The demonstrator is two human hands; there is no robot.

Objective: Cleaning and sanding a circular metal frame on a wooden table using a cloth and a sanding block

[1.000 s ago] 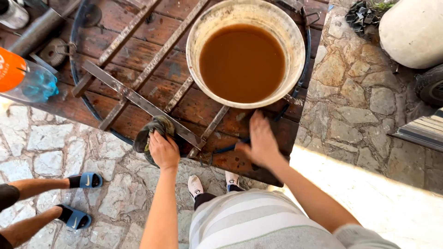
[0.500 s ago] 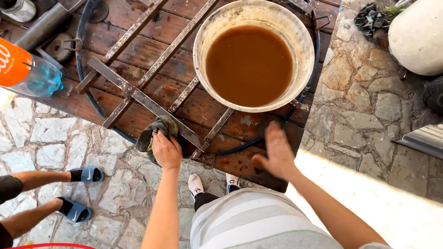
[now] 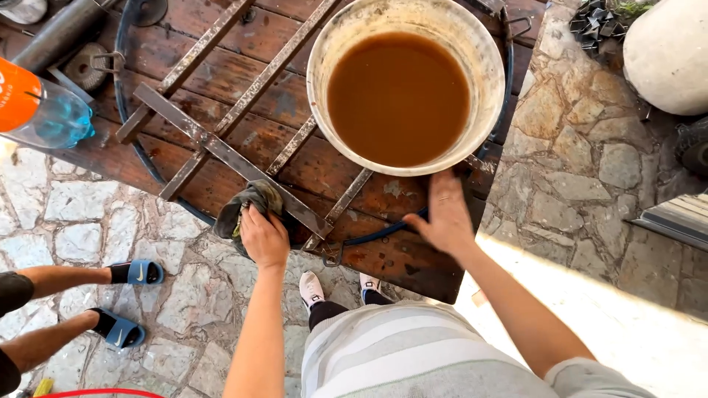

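1. The left hand (image 3: 264,239) is closed on a dark green rag (image 3: 247,208) and presses it against the near end of a rusty metal bar frame (image 3: 228,151) that lies on the wooden bench (image 3: 402,254).
2. The right hand (image 3: 445,214) is open, fingers together and flat, holding nothing; it hovers just below the near rim of the big white bucket (image 3: 324,96), close to it (I cannot tell if the fingertips touch the rim).
3. The bucket stands on the frame at the right part of the bench and is filled with brown, muddy liquid (image 3: 398,96).
4. The work in hand looks like wiping the frame with the rag, at its nearest corner, while the free hand is near the bucket.
5. A further move of the rag along the bars would, I think, call for firm pressure and care not to push the full bucket, which could spill.
6. Farther out: a plastic bottle with an orange label (image 3: 37,110) at the left edge of the bench, another person's feet in blue sandals (image 3: 136,273) on the stone floor (image 3: 575,177), and a pale round boulder (image 3: 667,55) at upper right.
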